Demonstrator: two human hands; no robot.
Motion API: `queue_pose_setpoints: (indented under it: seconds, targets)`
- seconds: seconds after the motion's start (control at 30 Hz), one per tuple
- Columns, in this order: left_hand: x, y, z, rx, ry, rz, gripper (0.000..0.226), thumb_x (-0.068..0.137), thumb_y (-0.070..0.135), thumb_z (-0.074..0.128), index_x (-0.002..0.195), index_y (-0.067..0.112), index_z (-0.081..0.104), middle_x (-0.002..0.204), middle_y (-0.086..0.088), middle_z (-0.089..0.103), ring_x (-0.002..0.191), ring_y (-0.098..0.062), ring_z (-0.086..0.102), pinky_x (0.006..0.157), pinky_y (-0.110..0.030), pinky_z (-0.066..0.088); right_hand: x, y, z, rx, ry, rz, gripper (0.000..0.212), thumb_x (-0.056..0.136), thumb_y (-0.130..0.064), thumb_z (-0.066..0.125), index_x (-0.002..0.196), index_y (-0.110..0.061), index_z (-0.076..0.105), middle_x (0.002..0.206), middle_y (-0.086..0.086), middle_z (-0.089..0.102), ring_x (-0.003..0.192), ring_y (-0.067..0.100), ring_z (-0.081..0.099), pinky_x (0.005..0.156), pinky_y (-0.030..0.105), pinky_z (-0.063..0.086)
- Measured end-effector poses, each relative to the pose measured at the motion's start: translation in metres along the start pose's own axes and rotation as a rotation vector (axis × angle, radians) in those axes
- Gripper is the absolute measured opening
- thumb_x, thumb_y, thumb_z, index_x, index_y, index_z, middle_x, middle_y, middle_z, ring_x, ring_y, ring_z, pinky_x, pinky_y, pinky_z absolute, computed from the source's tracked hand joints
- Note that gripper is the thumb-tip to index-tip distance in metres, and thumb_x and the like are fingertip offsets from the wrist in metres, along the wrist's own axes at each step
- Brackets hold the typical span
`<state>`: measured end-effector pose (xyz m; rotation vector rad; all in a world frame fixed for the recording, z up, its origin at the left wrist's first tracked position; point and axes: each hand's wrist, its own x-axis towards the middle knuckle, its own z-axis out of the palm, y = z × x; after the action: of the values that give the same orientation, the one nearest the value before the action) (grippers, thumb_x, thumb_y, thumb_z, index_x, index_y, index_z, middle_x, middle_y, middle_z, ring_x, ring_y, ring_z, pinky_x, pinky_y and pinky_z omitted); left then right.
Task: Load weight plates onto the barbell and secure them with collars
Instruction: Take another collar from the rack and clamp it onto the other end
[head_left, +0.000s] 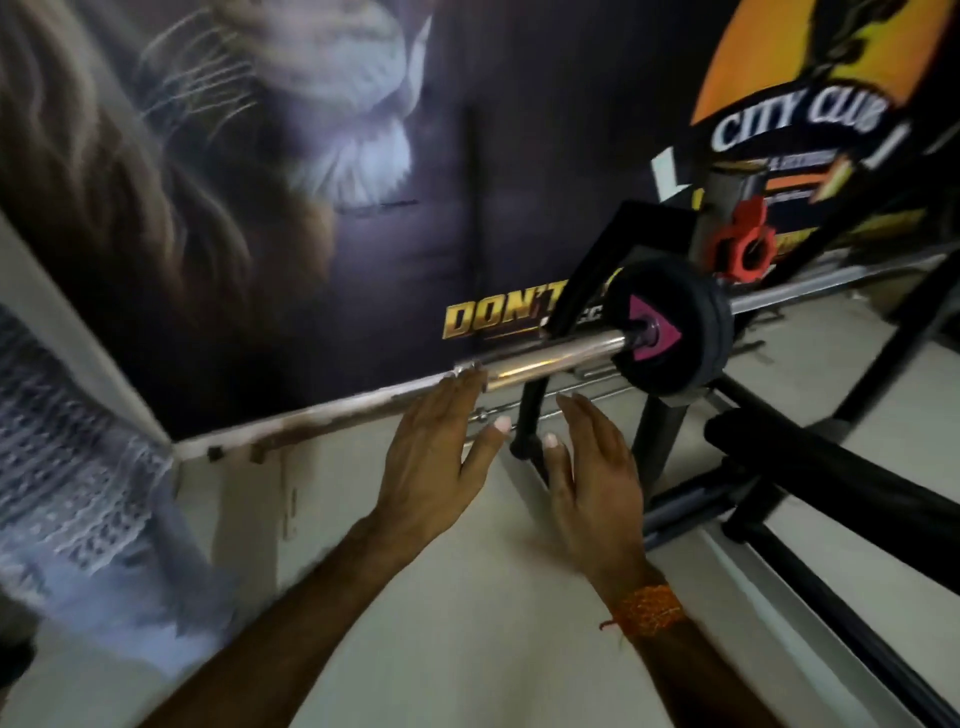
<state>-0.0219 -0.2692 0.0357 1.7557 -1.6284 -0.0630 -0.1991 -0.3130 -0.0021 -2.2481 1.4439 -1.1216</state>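
While a plate (670, 327) sits on the bar (550, 358), both grips are empty: left hand (431, 457) and right hand (597, 478) spread wide; next, I judge, fetch the red collar (743, 244).

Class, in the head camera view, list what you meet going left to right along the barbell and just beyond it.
Left hand → bare chrome sleeve → black weight plates with pink centre → red collars on the rack upright.
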Motion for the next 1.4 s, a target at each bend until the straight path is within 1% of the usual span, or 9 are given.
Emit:
queue_pose_setpoints:
  seconds: [0.17,0.3,0.6,0.77,0.9,1.0,1.17,1.3,1.4]
  targets:
    - [0.083,-0.02,0.013,-0.037,-0.092,0.167,0.062,0.101,0.058,0.041,0.153,0.025,0.038,0.156,0.001,0.045,0.146,-0.015,0.037,0.116,-0.048,0.038,0.052,0.004,0.012,-0.031,0.104,0.102,0.063,0.103,-0.064,0.018,0.156,-0.032,0.027,0.163,-0.001,0.031,0.15,0.019,0.029,0.119,0.049,0.033]
    - [0.137,-0.016,0.026,-0.097,-0.158,0.283,0.061,0.101,0.058,0.04,0.152,0.025,0.038,0.153,0.0,0.048,0.14,-0.015,0.044,0.113,-0.035,0.036,0.085,0.008,0.016,-0.057,0.206,0.182,0.057,0.105,-0.056,0.026,0.154,-0.028,0.033,0.161,0.004,0.036,0.147,0.021,0.033,0.115,0.054,0.039]
    - [0.248,0.0,0.097,-0.286,-0.402,0.419,0.083,0.085,0.085,0.019,0.151,0.038,0.031,0.155,0.0,0.043,0.141,-0.018,0.043,0.109,-0.048,0.044,0.133,0.032,0.001,-0.244,0.388,0.328,0.059,0.104,-0.055,0.028,0.15,-0.021,0.044,0.156,0.003,0.044,0.143,0.021,0.041,0.115,0.05,0.038]
    - [0.306,0.003,0.129,-0.355,-0.49,0.529,0.071,0.094,0.074,0.027,0.154,0.037,0.028,0.157,0.004,0.042,0.143,-0.017,0.041,0.113,-0.047,0.039,0.165,0.04,0.002,-0.372,0.47,0.429,0.058,0.103,-0.055,0.031,0.151,-0.024,0.041,0.155,0.002,0.045,0.141,0.019,0.042,0.116,0.047,0.038]
    - [0.343,0.012,0.142,-0.296,-0.463,0.63,0.064,0.1,0.061,0.035,0.154,0.027,0.034,0.155,0.0,0.045,0.142,-0.019,0.041,0.112,-0.036,0.034,0.2,0.048,-0.005,-0.439,0.515,0.516,0.053,0.102,-0.056,0.033,0.148,-0.03,0.039,0.153,0.0,0.046,0.139,0.02,0.044,0.115,0.044,0.038]
    - [0.374,0.027,0.163,-0.299,-0.538,0.603,0.073,0.097,0.069,0.03,0.152,0.023,0.038,0.154,0.001,0.045,0.142,-0.022,0.042,0.114,-0.039,0.037,0.231,0.057,-0.022,-0.467,0.513,0.609,0.057,0.103,-0.056,0.036,0.151,-0.026,0.036,0.156,0.002,0.043,0.142,0.022,0.041,0.114,0.043,0.035]
    - [0.392,0.059,0.199,-0.423,-0.763,0.473,0.073,0.093,0.074,0.033,0.152,0.03,0.039,0.155,-0.002,0.046,0.141,-0.025,0.044,0.113,-0.044,0.039,0.283,0.091,-0.067,-0.248,0.524,0.737,0.076,0.096,-0.059,0.054,0.155,-0.019,0.031,0.158,0.009,0.04,0.142,0.028,0.042,0.114,0.042,0.038]
    - [0.381,0.066,0.209,-0.477,-0.704,0.45,0.063,0.096,0.068,0.038,0.146,0.031,0.047,0.146,0.001,0.054,0.132,-0.021,0.052,0.105,-0.042,0.045,0.315,0.129,-0.094,0.083,0.483,0.912,0.088,0.087,-0.052,0.072,0.157,-0.02,0.027,0.159,0.013,0.039,0.14,0.032,0.045,0.113,0.047,0.042]
    - [0.383,0.063,0.212,-0.457,-0.678,0.465,0.061,0.095,0.069,0.037,0.144,0.034,0.049,0.145,0.003,0.055,0.131,-0.02,0.053,0.103,-0.042,0.046,0.328,0.145,-0.103,0.318,0.4,0.92,0.085,0.089,-0.04,0.074,0.157,-0.022,0.026,0.159,0.013,0.037,0.135,0.031,0.046,0.101,0.044,0.047]
